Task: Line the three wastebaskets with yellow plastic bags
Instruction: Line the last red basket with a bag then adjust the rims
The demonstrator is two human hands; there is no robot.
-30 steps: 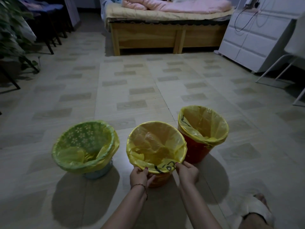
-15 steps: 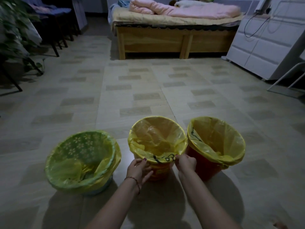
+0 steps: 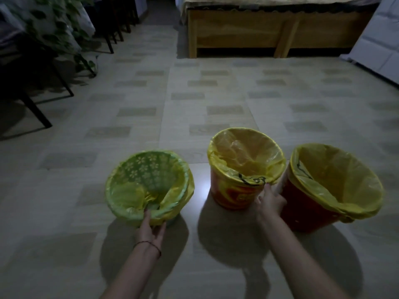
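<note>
Three wastebaskets stand in a row on the tiled floor, each with a yellow bag folded over its rim. On the left is the green flowered wastebasket (image 3: 149, 175); my left hand (image 3: 151, 229) grips its near rim, thumb inside over its yellow bag (image 3: 181, 197) and fingers outside below. The orange wastebasket (image 3: 233, 195) is in the middle, with a black-printed bag (image 3: 246, 152). My right hand (image 3: 269, 203) rests against its near right side, fingers straight and reaching the bag's edge. The red wastebasket (image 3: 302, 212) on the right leans outward, its bag (image 3: 336, 175) spread wide.
A wooden bed frame (image 3: 237, 33) stands across the far end of the floor. A white cabinet (image 3: 380, 50) is at the far right. A leafy plant (image 3: 54, 29) and black chair legs (image 3: 32, 104) crowd the left side.
My left hand left the middle basket's bag edge and moved left to the green basket's near rim. My right hand stayed at the middle basket. The view swung left and down.
</note>
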